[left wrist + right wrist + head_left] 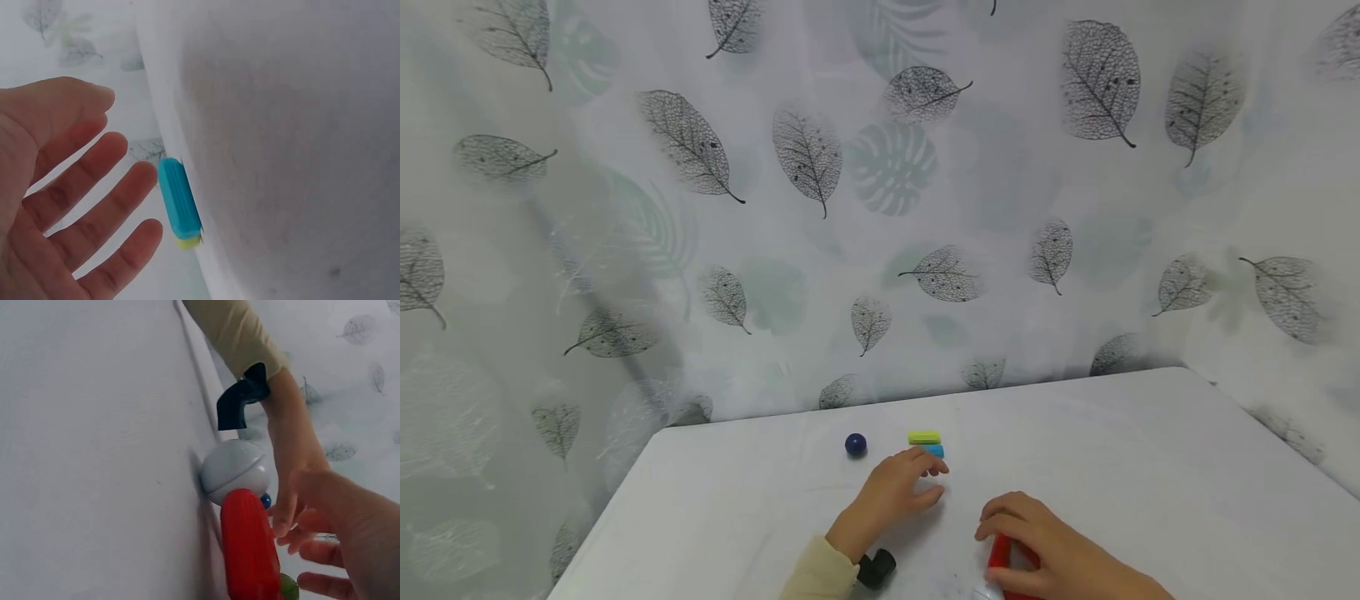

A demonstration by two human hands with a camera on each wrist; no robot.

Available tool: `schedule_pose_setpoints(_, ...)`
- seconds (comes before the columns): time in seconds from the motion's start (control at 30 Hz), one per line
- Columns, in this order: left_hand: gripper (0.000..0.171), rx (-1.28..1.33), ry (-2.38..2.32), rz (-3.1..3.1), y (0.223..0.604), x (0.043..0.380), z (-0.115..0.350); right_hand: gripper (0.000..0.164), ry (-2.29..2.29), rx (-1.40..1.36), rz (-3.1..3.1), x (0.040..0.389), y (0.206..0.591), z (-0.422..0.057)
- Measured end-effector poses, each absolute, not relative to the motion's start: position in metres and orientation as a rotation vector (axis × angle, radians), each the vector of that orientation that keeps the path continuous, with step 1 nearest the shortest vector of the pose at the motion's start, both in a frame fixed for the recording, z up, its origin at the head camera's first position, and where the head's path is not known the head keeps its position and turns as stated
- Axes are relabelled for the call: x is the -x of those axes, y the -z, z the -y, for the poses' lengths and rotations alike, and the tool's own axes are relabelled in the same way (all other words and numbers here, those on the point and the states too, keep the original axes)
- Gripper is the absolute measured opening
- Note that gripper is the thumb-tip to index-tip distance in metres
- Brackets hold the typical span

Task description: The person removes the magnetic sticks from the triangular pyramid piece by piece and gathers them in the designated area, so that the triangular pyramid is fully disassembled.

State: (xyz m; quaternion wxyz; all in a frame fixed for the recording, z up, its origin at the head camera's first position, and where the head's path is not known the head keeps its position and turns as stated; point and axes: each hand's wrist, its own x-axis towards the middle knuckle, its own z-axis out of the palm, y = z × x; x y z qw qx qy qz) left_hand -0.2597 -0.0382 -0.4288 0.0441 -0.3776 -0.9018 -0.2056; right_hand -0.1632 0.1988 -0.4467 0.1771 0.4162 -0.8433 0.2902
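reaching seems the present step: the left hand (893,492), fingers apart, has the blue block (933,450) near, at one o'clock. the right hand (1054,547), thumb also apart from fingers, has the red block (1000,555) at nine. next move probably calls for gentle pinching.

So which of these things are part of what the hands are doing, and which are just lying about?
Probably in the job, judging by nearness:
blue stick, near the left hand
red object, beneath the right hand

Seemingly just lying about:
yellow stick
navy ball
grey ball
green object, partly hidden
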Motion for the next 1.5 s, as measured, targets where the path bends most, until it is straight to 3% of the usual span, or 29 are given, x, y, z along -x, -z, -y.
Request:
schedule_pose_setpoints(0.27, 0.019, 1.265, 0.567, 2.817, 0.428, 0.245, 0.032, 0.029, -1.058, -0.680, 2.910, 0.162, 0.427, -0.214)
schedule_pose_setpoints(0.43, 0.018, 1.347, 0.605, 2.778, 0.428, 0.242, 0.033, 0.029, -1.145, -0.681, 2.982, 0.164, 0.428, -0.216)
schedule_pose_setpoints(0.73, 0.027, 1.537, 0.884, 2.802, 0.429, 0.241, 0.031, 0.014, -1.080, -0.704, 2.996, 0.164, 0.427, -0.212)
schedule_pose_setpoints(1.07, 0.034, 1.770, 1.194, 2.755, 0.432, 0.235, 0.023, 0.015, -1.162, -0.863, 2.891, 0.164, 0.433, -0.210)
schedule_pose_setpoints(1.5, 0.034, 1.767, 1.194, 2.770, 0.439, 0.236, 0.021, 0.016, -1.170, -0.851, 2.916, 0.164, 0.438, -0.209)
